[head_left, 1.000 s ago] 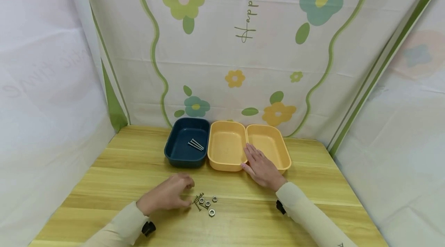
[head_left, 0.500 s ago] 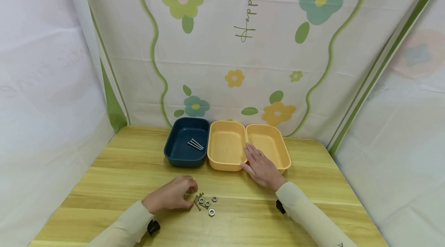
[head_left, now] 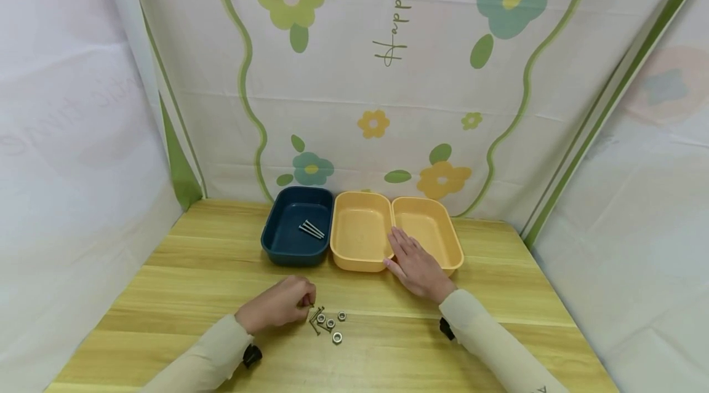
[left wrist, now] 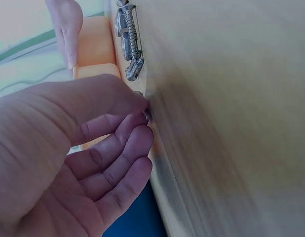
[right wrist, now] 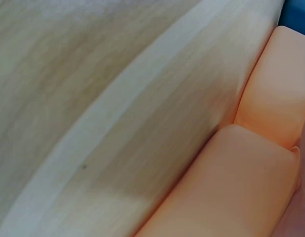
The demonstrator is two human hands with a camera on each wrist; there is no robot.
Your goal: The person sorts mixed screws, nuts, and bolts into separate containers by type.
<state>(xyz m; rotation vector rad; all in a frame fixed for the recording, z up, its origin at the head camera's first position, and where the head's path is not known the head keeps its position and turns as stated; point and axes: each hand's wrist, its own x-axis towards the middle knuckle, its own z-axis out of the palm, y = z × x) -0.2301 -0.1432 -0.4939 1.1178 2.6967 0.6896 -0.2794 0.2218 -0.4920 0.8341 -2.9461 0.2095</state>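
My left hand (head_left: pixel 279 305) is low over the table, thumb and forefinger pinching a small screw (left wrist: pixel 148 114), mostly hidden by the fingertips. Just right of those fingertips lies a loose group of small screws (head_left: pixel 315 325) and several hex nuts (head_left: pixel 337 337). Fingers straight, my right hand (head_left: pixel 418 268) rests on the adjoining rims of the middle yellow bin (head_left: pixel 360 265) and the right yellow bin (head_left: pixel 455 239). Left of them stands a dark blue bin (head_left: pixel 296 259) with a few longer screws (head_left: pixel 312 229) in it.
The three bins stand side by side along the back of the wooden table (head_left: pixel 388 356). Behind them hangs a white flowered cloth (head_left: pixel 332 85), and more cloth walls close in both sides.
My left hand has moved slightly right, and its thumb and forefinger have closed on a small screw from the group. The right hand has stayed on the yellow bins.
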